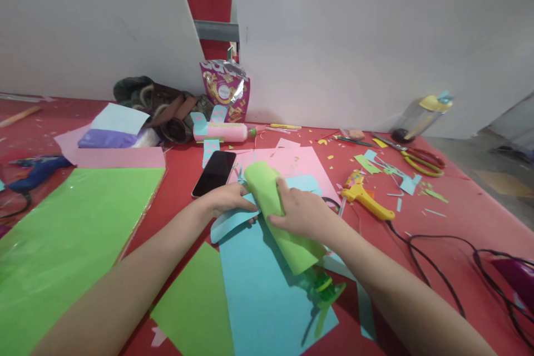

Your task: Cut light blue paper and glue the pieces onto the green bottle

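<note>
A green plastic bottle (277, 217) wrapped in lime-green paper lies tilted, its capped neck toward me at the lower right. My right hand (302, 212) is closed round its upper side. On the left, my left hand (236, 200) pinches a light blue paper piece (233, 223) against the bottle; another blue paper end (304, 183) sticks out on the far side. Beneath lie a large blue sheet (258, 289), a green sheet (200, 306) and a pink sheet (306, 161). A black-screened phone (214, 173) rests just beyond my left hand.
On the red table, a yellow glue gun (367, 197) trails a black cable at right, near scissors (417, 158) and paper scraps. A pink-wrapped bottle (225, 132), a snack bag (227, 90) and a dark bag (167, 108) stand behind. Packed green paper (75, 233) covers the left.
</note>
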### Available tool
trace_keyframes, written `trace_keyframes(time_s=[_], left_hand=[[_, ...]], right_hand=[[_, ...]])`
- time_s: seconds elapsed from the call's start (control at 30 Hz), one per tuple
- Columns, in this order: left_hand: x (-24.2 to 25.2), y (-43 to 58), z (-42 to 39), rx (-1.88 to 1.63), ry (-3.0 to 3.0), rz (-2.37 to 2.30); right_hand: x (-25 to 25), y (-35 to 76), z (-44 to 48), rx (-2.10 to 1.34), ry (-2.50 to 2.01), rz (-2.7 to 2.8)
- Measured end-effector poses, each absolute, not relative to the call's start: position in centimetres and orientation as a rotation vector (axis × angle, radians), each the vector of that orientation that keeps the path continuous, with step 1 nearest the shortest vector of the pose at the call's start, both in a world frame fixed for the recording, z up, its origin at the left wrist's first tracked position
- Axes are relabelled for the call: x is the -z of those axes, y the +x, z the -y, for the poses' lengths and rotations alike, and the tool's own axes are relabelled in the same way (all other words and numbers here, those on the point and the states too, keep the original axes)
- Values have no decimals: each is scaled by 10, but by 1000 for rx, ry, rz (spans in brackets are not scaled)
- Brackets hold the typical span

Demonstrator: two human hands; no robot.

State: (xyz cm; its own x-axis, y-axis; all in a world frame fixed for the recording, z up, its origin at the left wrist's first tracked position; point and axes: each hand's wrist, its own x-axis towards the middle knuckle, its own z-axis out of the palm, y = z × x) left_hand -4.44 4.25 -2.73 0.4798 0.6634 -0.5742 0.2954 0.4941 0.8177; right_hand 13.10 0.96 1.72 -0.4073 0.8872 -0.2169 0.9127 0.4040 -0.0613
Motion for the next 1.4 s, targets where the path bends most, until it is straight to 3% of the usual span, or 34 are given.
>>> trace_keyframes(time_s=[0.57,0.9,1.13,1.4], left_hand=[[23,-39,-40,-335,1292,-1203],[-7,-38,-26,-433,1958,-1743],[-18,-21,-3,-99,2077,-1309],[-8,-23,-10,-250,2020,-1226]], right_hand=[[-18,131,-10,268,1637,-2493],[-25,136,-7,239,1613,-2433],[-32,146,-11,386,1581,-2422],[-36,153,-16,583,1647,-2427]])
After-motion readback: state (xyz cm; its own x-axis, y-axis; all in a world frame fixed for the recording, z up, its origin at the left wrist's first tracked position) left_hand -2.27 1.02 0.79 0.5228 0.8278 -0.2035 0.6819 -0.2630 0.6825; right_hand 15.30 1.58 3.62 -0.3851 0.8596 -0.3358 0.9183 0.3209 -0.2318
